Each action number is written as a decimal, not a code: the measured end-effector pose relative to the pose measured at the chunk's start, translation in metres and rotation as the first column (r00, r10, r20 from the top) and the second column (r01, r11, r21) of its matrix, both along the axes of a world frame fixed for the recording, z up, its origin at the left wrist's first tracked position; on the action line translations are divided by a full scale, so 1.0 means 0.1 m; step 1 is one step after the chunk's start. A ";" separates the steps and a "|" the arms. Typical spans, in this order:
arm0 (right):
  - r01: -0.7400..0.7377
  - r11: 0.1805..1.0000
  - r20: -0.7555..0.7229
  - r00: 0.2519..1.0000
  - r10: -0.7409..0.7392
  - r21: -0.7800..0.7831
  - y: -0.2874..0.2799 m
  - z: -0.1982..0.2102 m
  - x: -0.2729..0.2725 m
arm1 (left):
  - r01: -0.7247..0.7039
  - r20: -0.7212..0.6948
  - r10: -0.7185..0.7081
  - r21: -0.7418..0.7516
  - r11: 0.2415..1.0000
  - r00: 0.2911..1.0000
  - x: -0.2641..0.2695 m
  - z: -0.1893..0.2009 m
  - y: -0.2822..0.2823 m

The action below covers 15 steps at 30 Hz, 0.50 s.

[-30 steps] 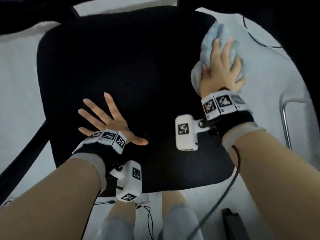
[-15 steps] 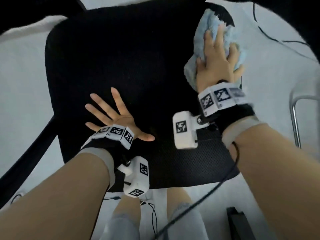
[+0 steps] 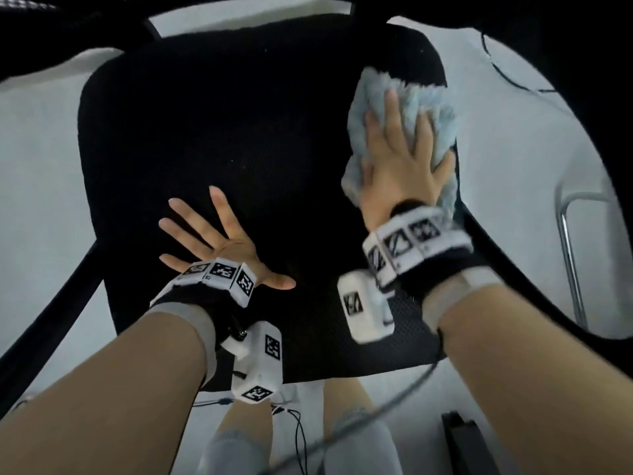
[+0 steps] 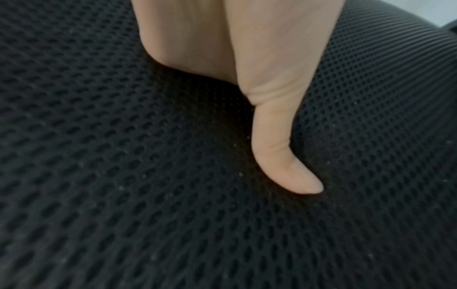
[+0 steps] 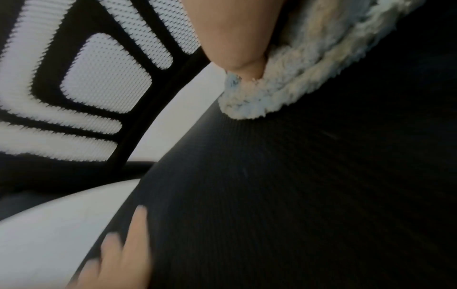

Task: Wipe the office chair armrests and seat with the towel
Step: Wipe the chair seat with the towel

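Since a second ago the right hand [image 3: 399, 166] has slid the blue towel [image 3: 407, 108] along the seat's [image 3: 222, 132] right edge. Its flat, spread fingers only press, so the towel may bunch or slip over that edge. Left hand [image 3: 222, 245] lies open, splayed, bracing the near seat.

Head looks steeply down; wrist views skim the seat [image 3: 239, 132] closely.
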State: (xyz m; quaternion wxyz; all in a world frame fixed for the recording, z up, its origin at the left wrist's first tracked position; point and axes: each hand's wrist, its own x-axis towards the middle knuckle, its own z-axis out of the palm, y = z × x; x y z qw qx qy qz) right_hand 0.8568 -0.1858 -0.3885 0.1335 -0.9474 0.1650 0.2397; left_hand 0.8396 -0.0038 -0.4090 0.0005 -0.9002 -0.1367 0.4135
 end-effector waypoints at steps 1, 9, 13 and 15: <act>-0.030 1.000 -0.025 0.999 0.030 0.002 0.05 0.05 -0.17 | 0.003 0.001 -0.003 0.012 1.000 1.000 0.00 0.01 -0.01; -0.065 0.996 -0.058 0.996 0.061 -0.055 -0.02 -0.01 0.09 | 0.003 -0.024 -0.003 -0.012 1.000 1.000 0.02 -0.02 0.01; 0.029 0.999 -0.061 0.998 -0.031 -0.032 0.08 0.05 0.00 | -0.002 -0.015 0.002 0.001 1.000 1.000 -0.01 -0.04 0.01; 0.022 1.000 -0.110 0.994 -0.025 -0.021 0.11 0.09 -0.31 | -0.022 -0.015 0.022 -0.004 1.000 1.000 0.00 -0.03 0.00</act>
